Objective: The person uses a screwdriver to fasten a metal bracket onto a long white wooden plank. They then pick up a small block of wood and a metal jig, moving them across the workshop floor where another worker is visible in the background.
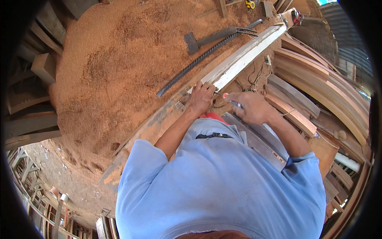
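Note:
A long wooden beam with a white-painted side [242, 63] runs from near my waist to the far right. My left hand [202, 95] is closed over its near end, fingers bent against the wood. Just to the right, my right hand [252, 106] grips what looks like a screwdriver [235, 104] with a red and pale handle. Its thin shaft points left toward the beam end by my left fingers. Motion slightly blurs the right hand, and the shaft's tip is hard to make out.
Beyond the bench edge [143, 127] spreads a heap of sawdust [115, 59]. A ribbed steel bar [207, 59] and a hammer [191, 43] lie alongside the beam. Stacked planks [326, 89] fill the right side, with loose cords [258, 75] nearby. A yellow tape measure [250, 4] sits at the far edge.

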### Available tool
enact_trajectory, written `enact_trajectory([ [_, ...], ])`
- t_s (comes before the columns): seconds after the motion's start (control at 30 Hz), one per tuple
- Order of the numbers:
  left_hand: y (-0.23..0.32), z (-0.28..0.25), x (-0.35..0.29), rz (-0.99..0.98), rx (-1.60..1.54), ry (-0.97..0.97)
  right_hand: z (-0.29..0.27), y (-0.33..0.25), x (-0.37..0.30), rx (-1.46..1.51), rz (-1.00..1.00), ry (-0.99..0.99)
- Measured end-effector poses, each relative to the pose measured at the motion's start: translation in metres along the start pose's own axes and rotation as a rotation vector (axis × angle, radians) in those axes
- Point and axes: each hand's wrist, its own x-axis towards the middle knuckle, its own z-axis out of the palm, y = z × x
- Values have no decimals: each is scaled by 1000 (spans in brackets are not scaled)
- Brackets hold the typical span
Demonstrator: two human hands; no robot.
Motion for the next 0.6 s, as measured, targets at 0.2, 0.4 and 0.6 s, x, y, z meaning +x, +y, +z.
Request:
enact_trajectory([
  [0.2, -3, 6, 2, -37, 39, -63, 2, -13, -10, -14, 130, -79],
  [0.4, -4, 5, 1, -9, 16, -40, -17, -12, 1, -82, 489, -170],
  [0.6, -3, 4, 1, -21, 6, -45, -11, -30, 2, -466, 276, -75],
])
